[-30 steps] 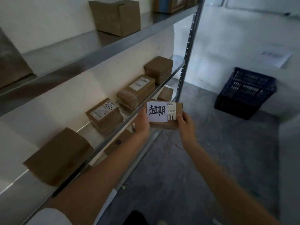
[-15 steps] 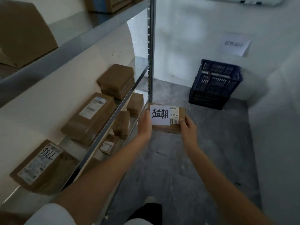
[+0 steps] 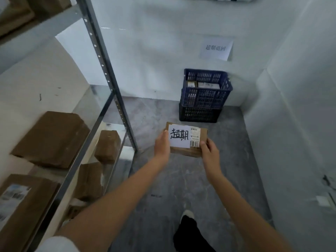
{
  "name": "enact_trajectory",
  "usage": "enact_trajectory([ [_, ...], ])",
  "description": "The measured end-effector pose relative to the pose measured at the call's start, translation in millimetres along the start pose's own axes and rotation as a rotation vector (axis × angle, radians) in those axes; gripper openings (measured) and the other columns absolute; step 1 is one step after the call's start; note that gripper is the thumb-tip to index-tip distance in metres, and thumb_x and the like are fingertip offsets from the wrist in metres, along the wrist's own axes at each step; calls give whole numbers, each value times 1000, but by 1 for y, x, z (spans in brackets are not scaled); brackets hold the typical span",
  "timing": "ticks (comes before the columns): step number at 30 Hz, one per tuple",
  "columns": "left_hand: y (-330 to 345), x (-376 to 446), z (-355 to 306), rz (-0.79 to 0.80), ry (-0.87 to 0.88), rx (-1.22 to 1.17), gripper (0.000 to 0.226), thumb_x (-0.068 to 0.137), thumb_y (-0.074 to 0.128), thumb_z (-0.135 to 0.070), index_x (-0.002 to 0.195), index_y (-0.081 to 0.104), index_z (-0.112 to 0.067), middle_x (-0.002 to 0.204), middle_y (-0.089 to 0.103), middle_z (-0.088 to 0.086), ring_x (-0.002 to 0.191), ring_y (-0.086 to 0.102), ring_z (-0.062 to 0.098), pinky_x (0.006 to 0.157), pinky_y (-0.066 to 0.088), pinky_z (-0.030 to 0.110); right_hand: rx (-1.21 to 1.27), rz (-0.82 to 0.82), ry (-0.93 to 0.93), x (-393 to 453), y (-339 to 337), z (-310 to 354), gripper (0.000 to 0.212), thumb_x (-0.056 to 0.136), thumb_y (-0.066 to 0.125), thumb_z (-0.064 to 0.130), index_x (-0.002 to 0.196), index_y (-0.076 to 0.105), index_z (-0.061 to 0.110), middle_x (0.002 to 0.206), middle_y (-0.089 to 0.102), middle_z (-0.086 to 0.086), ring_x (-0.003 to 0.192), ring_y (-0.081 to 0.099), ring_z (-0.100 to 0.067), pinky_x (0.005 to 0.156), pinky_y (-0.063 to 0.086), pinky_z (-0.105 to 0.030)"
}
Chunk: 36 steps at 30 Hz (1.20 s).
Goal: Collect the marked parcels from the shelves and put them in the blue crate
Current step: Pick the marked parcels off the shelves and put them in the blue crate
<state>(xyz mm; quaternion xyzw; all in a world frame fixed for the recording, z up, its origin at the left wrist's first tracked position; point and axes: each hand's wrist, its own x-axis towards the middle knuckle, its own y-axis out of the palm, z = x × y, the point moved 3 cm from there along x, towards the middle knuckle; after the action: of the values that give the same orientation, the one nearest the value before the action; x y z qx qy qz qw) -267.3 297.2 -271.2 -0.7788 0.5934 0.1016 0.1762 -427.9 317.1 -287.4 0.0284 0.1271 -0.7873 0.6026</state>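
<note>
The marked parcel [image 3: 189, 142] is held in front of the body, above the grey floor [image 3: 163, 188], label upward. The left hand [image 3: 162, 145] grips its left edge; the right hand [image 3: 209, 151] grips its right edge, thumb on top. Each grip is closed on the parcel. The blue crate [image 3: 205, 93] stands ahead against the wall, stacked on a darker crate [image 3: 198, 115] and already holding parcels. The shelves [image 3: 87, 142] at left carry brown boxes.

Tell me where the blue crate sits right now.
In the head view, the blue crate sits ahead, stacked on a dark crate against the back wall, under a paper sign.
</note>
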Motion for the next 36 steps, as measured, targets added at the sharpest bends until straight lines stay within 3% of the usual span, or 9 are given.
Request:
enact_trajectory([
  [3,51,46,-19,27,-5,13,36,102,30,-29,99,63,-15,96,64,6,90,58,23,83,45,36,-22,3,38,62,-21,0,42,100,45,23,141,47,15,131,59,-4,118,56,-18,100,47,-37],
  [5,82,74,-35,43,7,5,33,102,31,-27,96,62,-16,90,64,4,83,57,20,77,45,33,-22,-5,62,99,-34,5,44,99,46,22,143,46,15,133,57,-4,119,55,-19,102,47,-39],
  [7,110,101,-50,49,10,-10,32,101,31,-25,94,61,-16,84,63,1,77,56,17,68,43,30,-15,0,65,138,-44,11,44,99,47,21,143,45,15,133,57,-5,119,55,-19,101,47,-37],
  [14,193,208,-86,70,-35,28,33,100,32,-27,94,61,-13,79,60,-1,76,54,16,63,38,26,11,-12,128,266,-63,23,46,100,47,19,145,42,14,137,55,-4,121,54,-18,94,45,-28],
  [18,237,286,-111,135,-3,50,35,102,28,-27,101,60,-14,86,63,-1,83,58,18,72,43,28,-22,-27,115,359,-60,29,43,100,46,18,143,45,13,133,57,-5,115,55,-15,84,45,-21],
  [23,273,378,-148,176,-30,85,35,104,28,-25,100,59,-11,80,61,-6,72,55,8,55,42,8,-27,-43,174,461,-47,48,45,100,46,17,144,42,13,138,54,-7,118,53,-17,91,43,-26],
  [27,302,445,-179,209,-49,151,45,104,26,-31,103,63,-5,92,67,4,84,60,16,69,42,21,1,-60,222,536,-44,59,47,100,47,14,146,39,11,139,53,-7,122,52,-19,84,41,-19],
  [32,354,520,-203,279,-107,166,44,104,29,-38,102,64,-11,89,70,-2,81,64,11,63,43,18,34,-55,286,628,-44,52,46,101,44,16,146,40,14,137,55,-4,115,52,-12,80,43,-16],
  [36,401,592,-203,250,-196,177,46,102,32,-42,108,66,-12,103,73,6,99,67,23,83,52,31,61,-38,350,718,-47,36,44,100,45,17,144,43,18,132,57,1,112,55,-11,76,44,-14],
])
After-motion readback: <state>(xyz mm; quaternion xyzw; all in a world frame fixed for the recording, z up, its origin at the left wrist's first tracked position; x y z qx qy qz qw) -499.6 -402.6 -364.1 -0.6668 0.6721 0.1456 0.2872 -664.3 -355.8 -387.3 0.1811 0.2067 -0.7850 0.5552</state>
